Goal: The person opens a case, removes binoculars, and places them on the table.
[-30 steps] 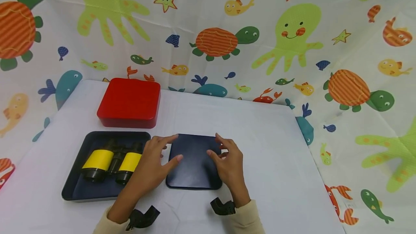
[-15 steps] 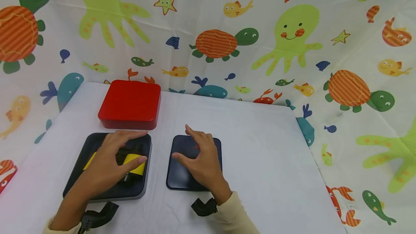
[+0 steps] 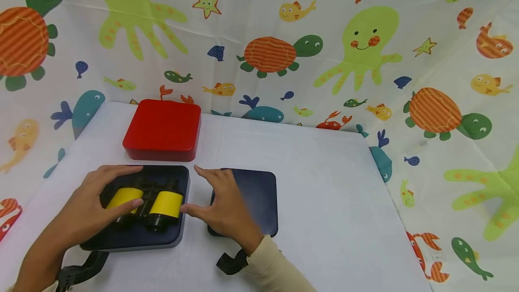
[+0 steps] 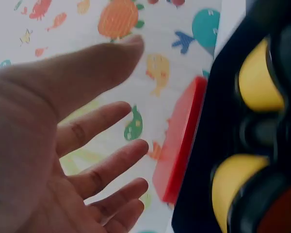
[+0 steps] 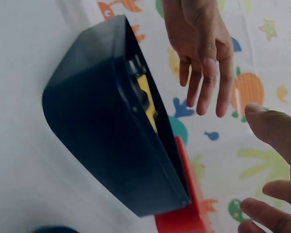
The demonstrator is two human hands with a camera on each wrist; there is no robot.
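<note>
A pair of yellow-and-black binoculars [image 3: 167, 203] lies in a dark navy box [image 3: 134, 240] on the white table. My left hand [image 3: 103, 199] hovers over the box's left side, thumb and fingers spread apart around nothing. Part of the binoculars is hidden behind it in the head view. To the right of the box is my right hand [image 3: 223, 199], fingers spread, its thumb tip close to the box's right rim. In the right wrist view both the right hand [image 5: 276, 170] and the left hand [image 5: 203, 58] are raised above the box [image 5: 102, 116].
Beneath my right forearm a flat, dark navy square piece [image 3: 257, 197] lies on the table [image 3: 332, 202], partly covered in the head view. A red box [image 3: 162, 127] sits behind the navy box. A patterned sea-animal cloth [image 3: 271, 8] hangs along the back.
Both hands have moved left, from over the flat navy square to the box with the binoculars. The box, the binoculars and the red box have stayed put.
</note>
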